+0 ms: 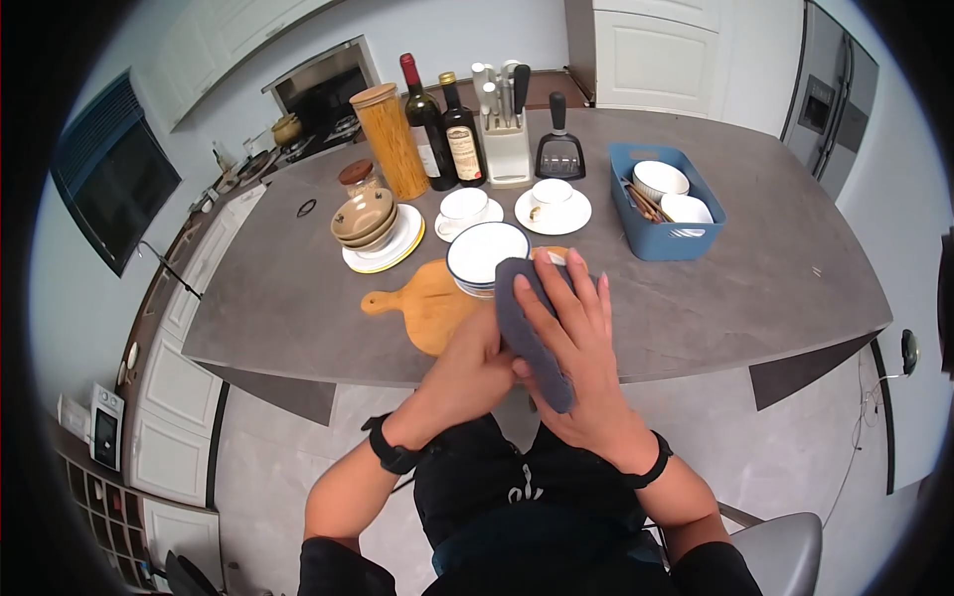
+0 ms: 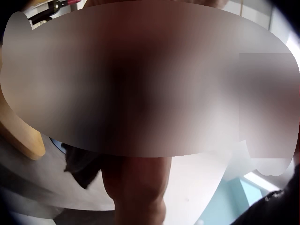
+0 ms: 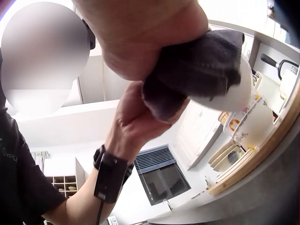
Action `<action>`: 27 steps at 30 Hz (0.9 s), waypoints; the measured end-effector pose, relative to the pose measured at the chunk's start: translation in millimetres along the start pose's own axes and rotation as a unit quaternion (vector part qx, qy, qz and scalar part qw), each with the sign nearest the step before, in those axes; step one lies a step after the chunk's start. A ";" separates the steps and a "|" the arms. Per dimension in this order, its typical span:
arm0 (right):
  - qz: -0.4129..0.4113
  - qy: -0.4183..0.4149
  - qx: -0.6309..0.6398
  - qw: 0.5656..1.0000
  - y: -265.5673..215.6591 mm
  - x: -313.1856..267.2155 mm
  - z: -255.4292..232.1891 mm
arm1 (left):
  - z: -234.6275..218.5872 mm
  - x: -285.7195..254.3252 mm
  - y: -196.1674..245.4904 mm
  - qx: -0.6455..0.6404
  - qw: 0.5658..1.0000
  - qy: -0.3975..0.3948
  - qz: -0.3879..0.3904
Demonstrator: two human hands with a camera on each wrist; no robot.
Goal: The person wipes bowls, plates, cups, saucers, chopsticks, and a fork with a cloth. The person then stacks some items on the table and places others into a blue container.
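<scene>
A dark grey cloth is held up between both hands, over the table's near edge. My right hand lies along its outer side with fingers extended, its thumb at the cloth's lower edge. From the other side my left hand grips the cloth, most of its fingers hidden behind it. In the right wrist view a white rounded dish shows just beyond the cloth; I cannot tell whether a hand holds it. Behind the hands, stacked white blue-rimmed bowls stand on a wooden cutting board.
Brown bowls on plates stand left, with two white cups on saucers nearby. Along the back are a pasta jar, two bottles and a knife block. A blue basket holds bowls at right.
</scene>
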State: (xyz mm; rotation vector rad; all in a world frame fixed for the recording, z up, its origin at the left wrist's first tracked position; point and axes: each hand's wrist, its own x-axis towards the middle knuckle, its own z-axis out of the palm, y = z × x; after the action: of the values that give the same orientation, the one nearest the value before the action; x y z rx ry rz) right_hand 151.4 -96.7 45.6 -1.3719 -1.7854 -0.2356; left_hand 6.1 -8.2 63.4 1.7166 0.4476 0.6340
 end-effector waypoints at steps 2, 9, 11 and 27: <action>-0.005 -0.008 -0.003 1.000 -2.6 11.2 0.7 | -2.7 -23.0 -8.2 0.080 0.997 0.012 0.002; 0.308 -0.042 0.558 0.769 13.4 32.6 4.2 | -16.6 -57.5 -3.4 -0.007 0.999 -0.048 0.006; 0.364 -0.016 0.604 0.709 15.5 30.6 3.9 | -16.8 -62.9 -3.1 -0.147 0.988 -0.024 0.029; 0.353 0.027 0.520 0.777 -37.5 -22.9 52.6 | 2.0 -39.2 -43.9 0.431 0.856 0.169 0.230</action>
State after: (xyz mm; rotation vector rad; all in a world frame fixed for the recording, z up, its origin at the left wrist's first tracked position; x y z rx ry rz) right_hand 93.4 -95.5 9.1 -1.0256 -0.8997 0.9784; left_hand -21.5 -23.1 13.6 2.6237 0.6295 1.2176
